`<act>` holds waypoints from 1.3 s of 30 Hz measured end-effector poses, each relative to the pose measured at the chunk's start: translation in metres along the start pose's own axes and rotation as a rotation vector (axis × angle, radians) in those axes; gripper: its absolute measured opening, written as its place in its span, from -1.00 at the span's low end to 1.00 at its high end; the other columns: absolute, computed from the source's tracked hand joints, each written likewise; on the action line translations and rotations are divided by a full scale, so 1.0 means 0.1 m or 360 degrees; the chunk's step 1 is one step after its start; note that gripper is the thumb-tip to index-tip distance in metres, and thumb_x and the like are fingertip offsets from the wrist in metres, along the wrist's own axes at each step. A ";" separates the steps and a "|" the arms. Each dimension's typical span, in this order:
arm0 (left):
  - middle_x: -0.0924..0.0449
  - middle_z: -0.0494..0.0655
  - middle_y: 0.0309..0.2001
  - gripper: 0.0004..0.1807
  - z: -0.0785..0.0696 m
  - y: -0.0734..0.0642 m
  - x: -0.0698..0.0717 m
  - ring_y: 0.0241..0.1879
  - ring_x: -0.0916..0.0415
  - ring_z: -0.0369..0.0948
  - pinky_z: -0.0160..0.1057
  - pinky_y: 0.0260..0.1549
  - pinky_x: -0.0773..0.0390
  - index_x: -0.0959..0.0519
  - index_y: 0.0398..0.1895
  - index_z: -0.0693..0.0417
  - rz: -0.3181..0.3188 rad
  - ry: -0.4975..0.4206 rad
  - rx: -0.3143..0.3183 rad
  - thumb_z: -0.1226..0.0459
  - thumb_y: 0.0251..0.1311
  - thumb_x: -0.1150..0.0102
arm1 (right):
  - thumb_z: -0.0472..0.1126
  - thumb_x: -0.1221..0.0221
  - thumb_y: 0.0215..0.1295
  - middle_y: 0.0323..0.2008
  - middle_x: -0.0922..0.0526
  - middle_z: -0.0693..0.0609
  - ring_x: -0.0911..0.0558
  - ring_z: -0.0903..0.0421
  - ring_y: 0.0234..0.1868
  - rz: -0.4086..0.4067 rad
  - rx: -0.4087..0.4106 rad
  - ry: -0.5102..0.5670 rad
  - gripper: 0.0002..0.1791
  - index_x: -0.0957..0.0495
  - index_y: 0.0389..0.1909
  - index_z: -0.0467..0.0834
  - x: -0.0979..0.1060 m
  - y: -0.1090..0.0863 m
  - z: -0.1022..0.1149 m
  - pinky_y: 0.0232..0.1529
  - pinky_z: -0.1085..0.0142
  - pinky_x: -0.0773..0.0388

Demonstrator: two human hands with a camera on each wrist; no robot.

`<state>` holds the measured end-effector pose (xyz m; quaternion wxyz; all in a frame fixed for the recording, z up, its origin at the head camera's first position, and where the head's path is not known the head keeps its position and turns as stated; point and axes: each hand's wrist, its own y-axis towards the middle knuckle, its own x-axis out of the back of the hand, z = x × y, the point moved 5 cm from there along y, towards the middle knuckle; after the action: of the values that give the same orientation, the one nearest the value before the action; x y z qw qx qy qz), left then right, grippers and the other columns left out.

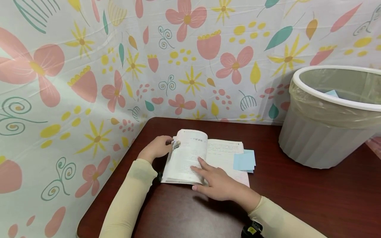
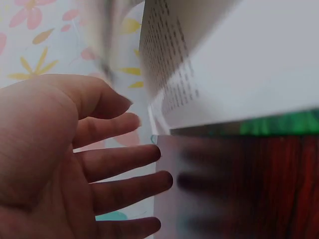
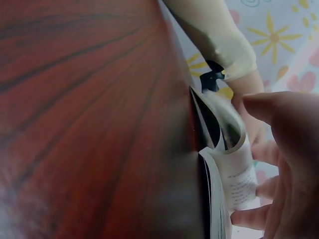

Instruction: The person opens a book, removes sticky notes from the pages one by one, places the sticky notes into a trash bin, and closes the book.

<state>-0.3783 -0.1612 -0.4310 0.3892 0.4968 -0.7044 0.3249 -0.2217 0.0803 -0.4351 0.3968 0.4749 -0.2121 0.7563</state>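
An open book lies on the table, with a curved, raised page over its left half. My left hand is at the book's upper left edge. In the left wrist view its fingers are loosely extended and apart beside the printed page, with nothing pinched. My right hand spreads its fingers over the curved page near the book's middle. Seen from the right wrist, the page bulges in a loop beside the right fingers. Light blue sticky notes sit on the right page and stick out past its edge.
A grey waste bin with a white rim and a plastic liner stands at the right, a piece of blue paper inside. Floral cloth hangs behind and to the left of the dark red table.
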 end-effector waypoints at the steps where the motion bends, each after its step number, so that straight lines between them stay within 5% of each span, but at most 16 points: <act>1: -0.51 0.06 0.38 -0.50 -0.01 0.00 0.00 0.35 -0.49 0.01 0.12 0.30 -0.51 -0.47 0.43 0.00 -0.0005 -0.0009 -0.0001 0.13 0.48 -0.01 | 0.36 -0.07 0.44 0.66 0.00 -0.13 -0.27 -0.13 0.58 0.0018 0.0008 -0.0027 -0.22 -0.28 0.57 0.13 -0.01 0.00 0.00 0.36 -0.42 -0.26; 6: -0.55 0.02 0.34 -0.50 -0.08 -0.01 -0.03 0.28 -0.54 -0.03 0.09 0.27 -0.54 -0.50 0.42 -0.04 -0.0022 -0.0029 0.0005 0.08 0.47 -0.09 | 0.40 -0.07 0.42 0.66 -0.05 -0.04 -0.16 -0.07 0.64 0.0082 0.0008 -0.0118 -0.23 -0.30 0.55 0.19 -0.05 -0.01 0.01 0.37 -0.51 -0.15; 13: -0.52 -0.03 0.39 -0.46 -0.19 -0.02 -0.11 0.37 -0.47 -0.02 0.08 0.31 -0.51 -0.51 0.41 -0.06 0.0027 -0.0028 -0.0037 -0.01 0.45 -0.17 | 0.40 -0.11 0.39 0.67 -0.04 0.05 -0.18 -0.23 0.61 0.0161 -0.0039 -0.0136 -0.25 -0.31 0.54 0.27 -0.07 -0.01 0.00 0.35 -0.58 -0.04; 30: -0.39 -0.10 0.50 -0.27 -0.39 -0.02 -0.28 0.50 -0.32 -0.09 0.04 0.44 -0.37 -0.33 0.56 -0.17 0.0194 0.0036 -0.0090 -0.08 0.37 -0.25 | 0.44 -0.05 0.39 0.66 -0.07 0.06 -0.21 -0.22 0.58 0.0193 -0.0011 -0.0210 -0.28 -0.30 0.53 0.35 -0.04 0.02 0.02 0.30 -0.54 -0.13; 39: -0.30 -0.10 0.56 -0.36 -0.63 -0.12 -0.28 0.56 -0.23 -0.07 0.04 0.49 -0.31 -0.33 0.56 -0.17 0.0249 -0.0059 -0.0289 0.10 0.45 -0.19 | 0.39 -0.05 0.44 0.62 -0.19 0.06 -0.25 -0.09 0.59 0.0226 0.0070 -0.0006 -0.32 -0.42 0.47 0.22 0.08 0.00 -0.01 0.35 -0.49 -0.14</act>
<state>-0.3469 -0.0988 -0.4234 0.3928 0.4090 -0.7747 0.2799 -0.2244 0.0841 -0.4289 0.3313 0.4686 -0.2294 0.7862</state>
